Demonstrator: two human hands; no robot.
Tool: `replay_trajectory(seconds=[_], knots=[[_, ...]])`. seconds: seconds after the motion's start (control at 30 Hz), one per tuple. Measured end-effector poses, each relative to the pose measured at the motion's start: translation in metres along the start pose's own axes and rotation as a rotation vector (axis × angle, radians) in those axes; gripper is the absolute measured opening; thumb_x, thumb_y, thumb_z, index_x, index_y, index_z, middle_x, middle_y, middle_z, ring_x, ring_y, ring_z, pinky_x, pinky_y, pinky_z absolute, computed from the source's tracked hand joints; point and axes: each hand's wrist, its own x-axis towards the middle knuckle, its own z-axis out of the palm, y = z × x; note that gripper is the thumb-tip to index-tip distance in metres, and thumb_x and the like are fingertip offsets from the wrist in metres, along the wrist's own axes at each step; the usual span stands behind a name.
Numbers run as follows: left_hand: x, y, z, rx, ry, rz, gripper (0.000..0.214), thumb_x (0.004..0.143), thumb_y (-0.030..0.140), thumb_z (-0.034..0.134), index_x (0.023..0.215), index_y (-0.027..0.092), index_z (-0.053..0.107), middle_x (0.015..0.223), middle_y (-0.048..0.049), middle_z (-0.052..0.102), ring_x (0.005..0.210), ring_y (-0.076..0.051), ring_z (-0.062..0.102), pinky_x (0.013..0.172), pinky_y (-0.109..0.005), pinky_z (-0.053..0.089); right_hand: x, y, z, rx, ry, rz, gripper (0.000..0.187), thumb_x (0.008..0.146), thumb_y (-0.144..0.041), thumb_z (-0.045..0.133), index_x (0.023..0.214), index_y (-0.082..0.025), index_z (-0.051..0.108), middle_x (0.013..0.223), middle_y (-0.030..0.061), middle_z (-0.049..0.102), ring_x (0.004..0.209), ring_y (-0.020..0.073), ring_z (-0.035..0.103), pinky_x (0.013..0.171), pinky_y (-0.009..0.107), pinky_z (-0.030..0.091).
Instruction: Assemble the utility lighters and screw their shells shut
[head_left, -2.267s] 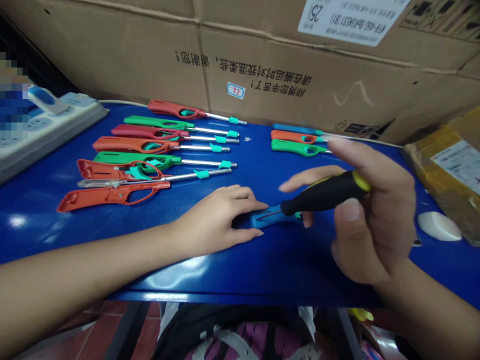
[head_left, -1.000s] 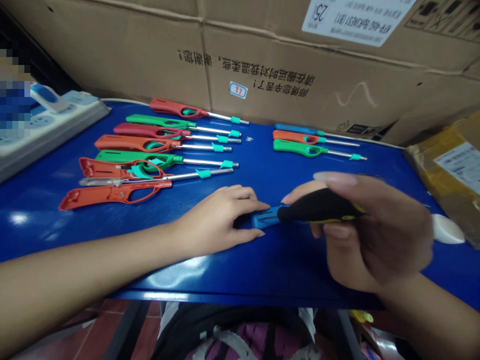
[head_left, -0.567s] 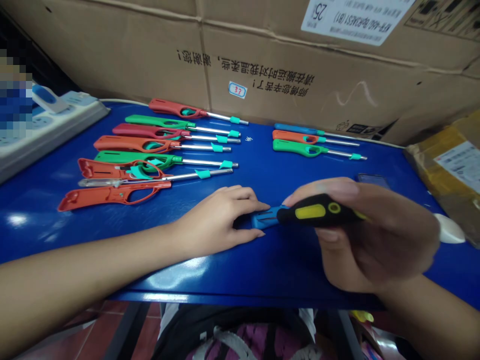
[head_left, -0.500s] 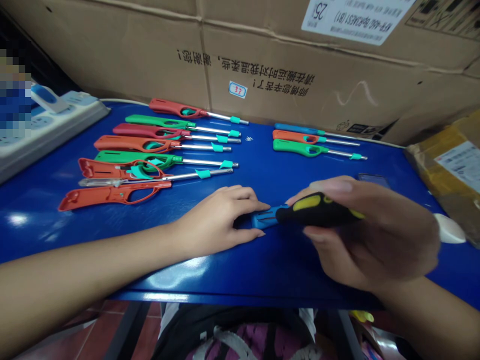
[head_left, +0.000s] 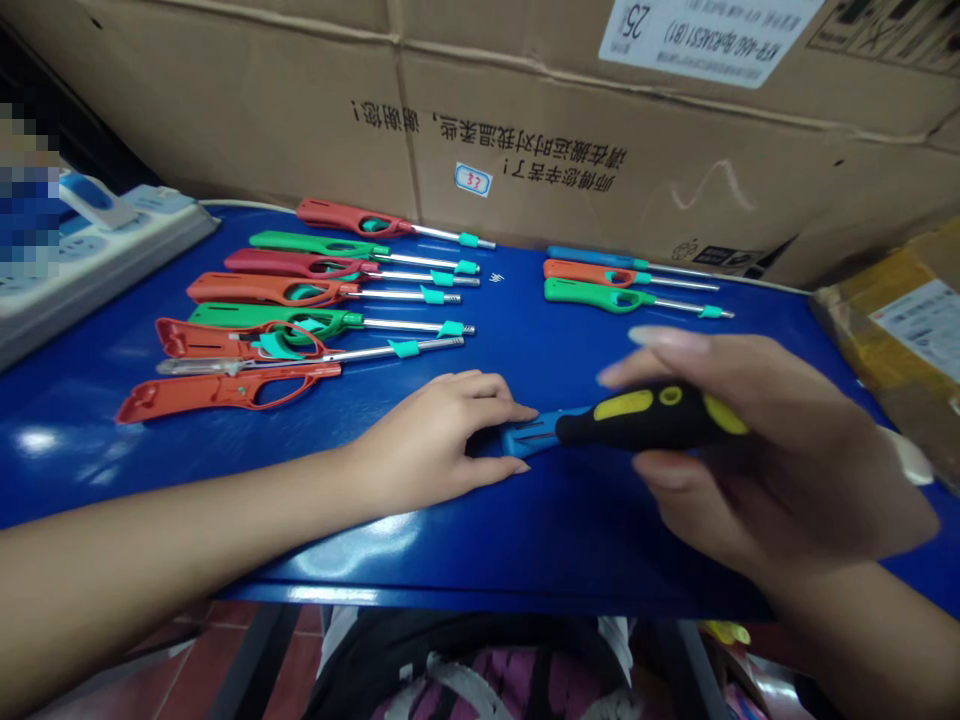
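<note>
My left hand point(head_left: 442, 435) rests on the table, its thumb and fingers closed around a blue lighter point(head_left: 531, 434). Only part of the lighter's blue plastic body shows between the hand and the tool. A black and yellow screwdriver point(head_left: 645, 417) lies across the lighter's right end, its tip hidden from view. My right hand point(head_left: 780, 450) is around the screwdriver's handle, with the index finger raised above it and the thumb below. The grip looks loose, with the handle's butt toward the palm.
Several long lighters point(head_left: 274, 290) with red, orange and green bodies lie at the left. An opened orange casing point(head_left: 225, 390) is in front of them. More lighters point(head_left: 600, 295) lie at the back right. A power strip point(head_left: 161, 225), cardboard box point(head_left: 300, 90) and taped carton point(head_left: 892, 320) border the table.
My right hand has shifted slightly right and its fingers have loosened from the screwdriver handle. The handle has turned, showing more yellow. The left hand and the blue lighter stay in place.
</note>
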Motion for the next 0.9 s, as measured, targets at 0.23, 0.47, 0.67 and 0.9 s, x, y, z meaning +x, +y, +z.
replay_trajectory(seconds=[0.23,0.47,0.67,0.9], knots=[[0.0000,0.0006,0.0003,0.000,-0.013,0.002,0.034,0.089,0.030,0.074,0.119,0.016,0.070,0.107,-0.0080,0.069,0.102,-0.024,0.066,0.094,-0.039,0.053,0.0001,-0.0013,-0.0009,-0.017,-0.002,-0.040,0.061,0.091,-0.023,0.070,0.149,-0.030,0.053,0.100,0.0024,0.076,0.082,0.0196,0.073,0.071,0.031,0.065],[0.0000,0.0008,-0.0001,0.000,-0.009,0.005,0.028,0.088,0.028,0.075,0.113,0.016,0.072,0.106,-0.0073,0.070,0.099,-0.023,0.066,0.090,-0.038,0.053,-0.0027,-0.0018,0.0025,0.091,-0.069,0.004,0.071,0.094,-0.009,0.043,0.161,-0.032,0.031,0.143,0.0015,0.063,0.114,0.0225,0.070,0.084,0.036,0.064],[-0.0004,-0.0003,0.0008,0.004,-0.005,-0.002,0.035,0.089,0.030,0.074,0.120,0.014,0.070,0.107,-0.0083,0.069,0.099,-0.023,0.065,0.089,-0.038,0.052,0.0040,0.0004,0.0000,-0.040,-0.011,-0.060,0.045,0.088,-0.022,0.074,0.132,-0.021,0.062,0.098,0.0044,0.078,0.075,0.0172,0.072,0.065,0.027,0.062],[0.0010,0.0025,-0.0008,0.006,-0.007,0.003,0.032,0.087,0.027,0.076,0.116,0.015,0.071,0.102,-0.0064,0.068,0.096,-0.022,0.065,0.087,-0.036,0.052,-0.0005,0.0033,0.0054,0.137,0.003,-0.007,0.059,0.094,-0.011,0.053,0.151,-0.022,0.045,0.142,0.0089,0.063,0.116,0.0242,0.069,0.091,0.040,0.061]])
